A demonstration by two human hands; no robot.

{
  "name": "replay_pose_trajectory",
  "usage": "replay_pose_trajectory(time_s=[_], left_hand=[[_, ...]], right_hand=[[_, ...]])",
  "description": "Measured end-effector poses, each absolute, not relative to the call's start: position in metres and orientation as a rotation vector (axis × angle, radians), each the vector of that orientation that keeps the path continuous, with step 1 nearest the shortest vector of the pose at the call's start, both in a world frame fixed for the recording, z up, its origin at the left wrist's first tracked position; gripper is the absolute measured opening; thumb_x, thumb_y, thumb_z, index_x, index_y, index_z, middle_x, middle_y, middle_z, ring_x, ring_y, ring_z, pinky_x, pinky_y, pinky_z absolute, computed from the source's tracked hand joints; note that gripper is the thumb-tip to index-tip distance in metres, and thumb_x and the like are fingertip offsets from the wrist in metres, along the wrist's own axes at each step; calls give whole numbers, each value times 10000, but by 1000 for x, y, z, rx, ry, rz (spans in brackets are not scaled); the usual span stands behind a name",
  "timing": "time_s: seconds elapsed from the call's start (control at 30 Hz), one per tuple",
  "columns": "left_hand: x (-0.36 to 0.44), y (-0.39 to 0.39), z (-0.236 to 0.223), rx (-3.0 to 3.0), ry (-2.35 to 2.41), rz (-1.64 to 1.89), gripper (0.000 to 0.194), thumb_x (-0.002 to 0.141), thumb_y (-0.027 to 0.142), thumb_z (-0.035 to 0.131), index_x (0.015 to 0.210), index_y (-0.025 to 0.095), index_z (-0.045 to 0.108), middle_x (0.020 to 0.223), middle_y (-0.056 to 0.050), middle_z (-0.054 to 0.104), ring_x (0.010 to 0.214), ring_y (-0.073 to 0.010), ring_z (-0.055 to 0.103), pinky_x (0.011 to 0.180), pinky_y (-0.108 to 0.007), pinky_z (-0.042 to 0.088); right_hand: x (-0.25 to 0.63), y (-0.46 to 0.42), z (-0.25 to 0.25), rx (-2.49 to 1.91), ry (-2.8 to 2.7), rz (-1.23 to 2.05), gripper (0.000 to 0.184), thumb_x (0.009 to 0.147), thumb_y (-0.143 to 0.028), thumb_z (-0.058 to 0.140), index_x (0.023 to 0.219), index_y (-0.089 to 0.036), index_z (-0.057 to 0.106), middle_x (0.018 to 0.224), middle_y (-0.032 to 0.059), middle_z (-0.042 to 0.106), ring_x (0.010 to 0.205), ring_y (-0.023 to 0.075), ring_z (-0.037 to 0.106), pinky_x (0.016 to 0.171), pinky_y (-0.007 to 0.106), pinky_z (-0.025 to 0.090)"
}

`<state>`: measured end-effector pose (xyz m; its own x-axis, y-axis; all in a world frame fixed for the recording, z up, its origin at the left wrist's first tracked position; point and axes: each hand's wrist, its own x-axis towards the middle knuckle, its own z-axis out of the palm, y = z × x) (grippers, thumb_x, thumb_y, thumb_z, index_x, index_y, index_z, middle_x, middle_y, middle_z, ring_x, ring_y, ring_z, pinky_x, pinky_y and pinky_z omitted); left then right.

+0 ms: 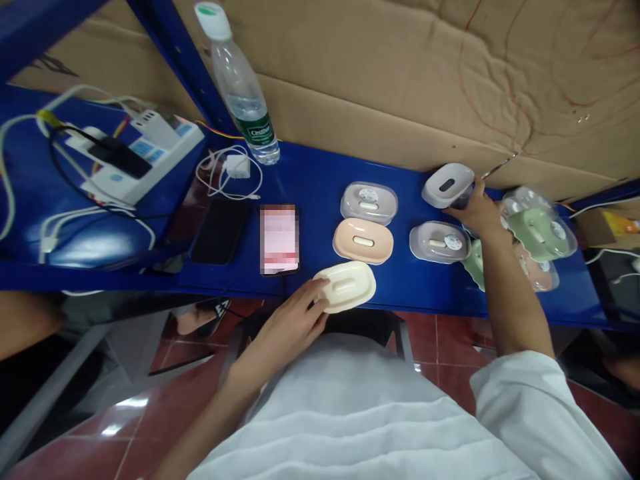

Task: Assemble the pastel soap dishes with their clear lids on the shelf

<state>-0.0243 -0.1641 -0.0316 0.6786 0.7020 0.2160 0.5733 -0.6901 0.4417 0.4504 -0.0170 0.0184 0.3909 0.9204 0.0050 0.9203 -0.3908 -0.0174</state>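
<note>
My left hand (pixel 300 311) grips the left end of a cream oval soap dish (pixel 354 283) at the table's front edge, fingers over its rim. At the back, my right hand (pixel 477 210) has thumb and fingers around the right end of a pale grey soap box (pixel 449 187) with a dark slot in it. A peach soap dish (pixel 364 247) lies just beyond the cream one. Behind that is a grey soap box with a clear lid (pixel 373 208). Another lidded grey soap box (pixel 435 243) sits nearer me, left of my right wrist.
Green lidded soap boxes (pixel 543 233) and others are piled at the right. Left lie a lit phone (pixel 279 240), a dark phone (pixel 220 231) and a charger cable (pixel 237 167). A water bottle (pixel 245 100) stands against the cardboard (pixel 360 80). A power strip (pixel 165 167) is far left.
</note>
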Motion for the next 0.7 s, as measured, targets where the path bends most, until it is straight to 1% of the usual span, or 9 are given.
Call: replay_pose_trajectory(time_s=[0.07,0.17,0.23,0.3,0.37,0.47,0.6,0.63,0.7], left_hand=[[-21,-159,-32,2554,1009,553,130,1007,148,639,1116,185,701,1512,-193,635,1435,-362,626,1162,-551,592],[-24,-151,-28,2537,944,605,131,1030,152,627,1129,203,696,1386,-150,713,1376,-316,667,1201,-549,560],[-32,-144,-21,2509,910,652,148,1059,204,607,1185,210,684,1340,-135,732,1344,-290,683,1203,-515,561],[-46,-134,-12,2467,933,688,193,1081,282,596,1247,210,665,1325,-135,733,1302,-279,704,1160,-476,590],[-60,-122,-4,2420,995,695,228,1091,352,590,1265,221,656,1298,-122,737,1259,-270,722,1129,-451,602],[-73,-100,8,2394,1090,718,232,1083,410,605,1218,235,677,1278,-102,737,1225,-263,732,1129,-430,589],[-72,-72,31,2391,1058,735,212,1073,382,628,1202,222,682,1231,-81,745,1160,-224,742,1072,-360,594],[-70,-66,37,2401,1035,736,206,1077,372,618,1195,215,681,1222,-83,745,1168,-224,735,1070,-359,588],[-69,-53,48,2433,1010,682,209,1078,376,611,1174,204,681,1230,-95,742,1238,-247,703,1099,-387,561]], right_hand=[[449,-16,24,-2619,-1696,13,1094,898,-584,800,1664,-2,281,1410,398,616,1300,443,628,1004,532,349],[448,-22,42,-2622,-1683,-58,981,904,-552,812,1626,-26,406,1430,392,615,1326,429,612,1006,509,388],[447,-34,57,-2598,-1725,-168,797,936,-509,802,1556,-75,550,1429,349,644,1337,413,615,1043,507,412],[445,-54,71,-2515,-1791,-293,589,970,-463,782,1448,-135,681,1397,275,695,1319,377,646,1099,497,437],[437,-80,81,-2364,-1827,-406,487,985,-442,766,1383,-161,739,1399,238,706,1330,356,659,1156,491,455],[410,-121,81,-2031,-1819,-365,488,993,-491,743,1398,-219,740,1488,200,667,1409,350,628,1210,507,474],[360,-154,49,-1692,-1830,-26,471,986,-469,738,1450,-405,691,1547,70,649,1409,350,641,1198,571,518],[349,-156,38,-1647,-1836,24,487,978,-452,749,1459,-426,680,1561,58,639,1403,359,646,1195,595,521],[331,-153,16,-1572,-1849,92,508,969,-429,765,1469,-408,674,1577,64,623,1395,368,652,1199,617,521]])
